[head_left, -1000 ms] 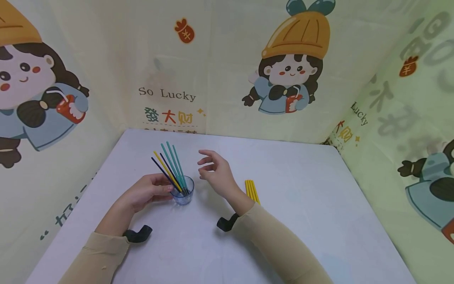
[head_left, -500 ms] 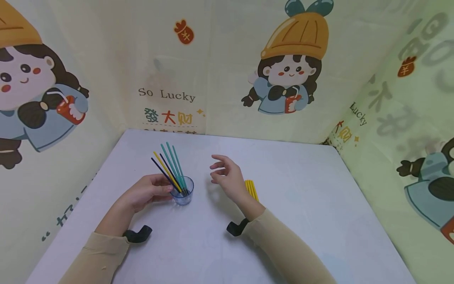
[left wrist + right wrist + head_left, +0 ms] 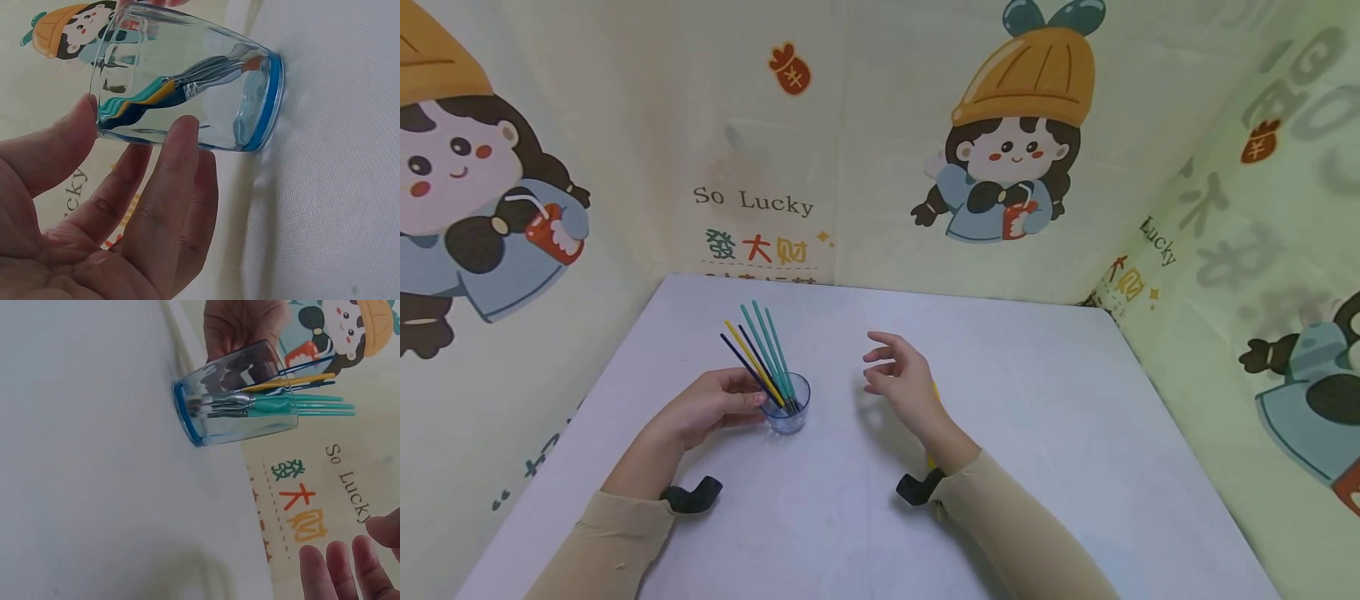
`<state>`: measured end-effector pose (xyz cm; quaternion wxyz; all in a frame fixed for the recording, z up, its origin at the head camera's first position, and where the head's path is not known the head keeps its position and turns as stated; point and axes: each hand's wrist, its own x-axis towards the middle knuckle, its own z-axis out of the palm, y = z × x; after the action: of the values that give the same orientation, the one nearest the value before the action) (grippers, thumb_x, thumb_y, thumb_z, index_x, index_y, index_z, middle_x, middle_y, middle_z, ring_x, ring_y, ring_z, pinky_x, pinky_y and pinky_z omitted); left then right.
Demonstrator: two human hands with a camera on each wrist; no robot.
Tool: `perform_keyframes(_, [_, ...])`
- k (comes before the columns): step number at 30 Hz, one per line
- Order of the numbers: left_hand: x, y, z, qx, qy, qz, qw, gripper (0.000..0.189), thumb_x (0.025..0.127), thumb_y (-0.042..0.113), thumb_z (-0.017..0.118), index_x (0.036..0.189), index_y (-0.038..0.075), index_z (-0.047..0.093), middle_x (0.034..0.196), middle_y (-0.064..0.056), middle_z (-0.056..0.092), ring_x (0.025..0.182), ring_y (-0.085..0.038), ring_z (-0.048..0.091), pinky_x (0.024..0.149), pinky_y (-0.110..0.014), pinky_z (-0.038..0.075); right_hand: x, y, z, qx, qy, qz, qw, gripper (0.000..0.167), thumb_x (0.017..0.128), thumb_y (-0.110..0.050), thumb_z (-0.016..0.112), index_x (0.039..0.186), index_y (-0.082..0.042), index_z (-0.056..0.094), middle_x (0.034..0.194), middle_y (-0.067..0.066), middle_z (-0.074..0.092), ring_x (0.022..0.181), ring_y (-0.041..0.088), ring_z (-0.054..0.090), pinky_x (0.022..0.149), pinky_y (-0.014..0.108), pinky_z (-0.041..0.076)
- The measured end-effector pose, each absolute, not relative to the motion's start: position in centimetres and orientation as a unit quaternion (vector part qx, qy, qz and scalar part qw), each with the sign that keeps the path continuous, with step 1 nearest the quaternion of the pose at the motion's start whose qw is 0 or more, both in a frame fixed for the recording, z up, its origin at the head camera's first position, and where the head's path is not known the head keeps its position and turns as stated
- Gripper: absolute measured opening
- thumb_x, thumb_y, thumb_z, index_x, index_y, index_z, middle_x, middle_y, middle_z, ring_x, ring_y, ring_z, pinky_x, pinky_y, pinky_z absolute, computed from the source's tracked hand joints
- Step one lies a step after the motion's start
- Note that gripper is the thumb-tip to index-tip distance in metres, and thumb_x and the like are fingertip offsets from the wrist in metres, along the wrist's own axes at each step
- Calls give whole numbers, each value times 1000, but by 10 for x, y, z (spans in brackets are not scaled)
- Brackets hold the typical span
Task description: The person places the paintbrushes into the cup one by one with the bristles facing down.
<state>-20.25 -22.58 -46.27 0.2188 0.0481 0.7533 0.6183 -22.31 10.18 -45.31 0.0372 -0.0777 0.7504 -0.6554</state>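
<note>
A clear glass point(image 3: 787, 417) with a blue base stands on the table, bristles-down paintbrushes point(image 3: 269, 403) leaning in it with teal, yellow and dark blue handles. My left hand point(image 3: 718, 408) holds the glass from its left side. In the left wrist view the thumb touches the rim and the fingertips point(image 3: 183, 134) lie against the wall. To the right of the glass, my right hand point(image 3: 904, 385) hovers above the table, fingers loosely bent, nothing in them. Under its wrist lie yellow sticks point(image 3: 936, 392), mostly hidden by the hand and forearm.
A white cloth-covered table point(image 3: 1045, 400) spreads beneath both hands. Behind it and along both sides hang printed curtains point(image 3: 880, 167) with cartoon figures. Black curved mounts point(image 3: 694, 495) are strapped at the wrists.
My right hand has drawn away from the glass, rightward and slightly nearer, so its wrist now covers most of the yellow sticks. The left hand and the glass have stayed in place.
</note>
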Motion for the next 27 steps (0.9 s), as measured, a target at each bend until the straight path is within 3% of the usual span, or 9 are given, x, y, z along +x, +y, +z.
perform_keyframes(19, [-203,-224,-461,46,750,621,220,49,103,18,73,143,-7,60,128,-14,76,110,-18,75,95,-32,66,-214,136,-456,-49,755,-653,45,60,96,-2,74,147,-30,61,133,29,65,110,55,67,79,40,70])
perform_keyframes(27, [-202,-223,-463,41,752,621,217,49,103,18,74,143,-6,61,128,-13,76,109,-17,75,95,-32,66,-210,150,-460,-20,770,-636,50,60,97,-2,73,147,-33,60,132,25,65,104,44,70,80,40,70])
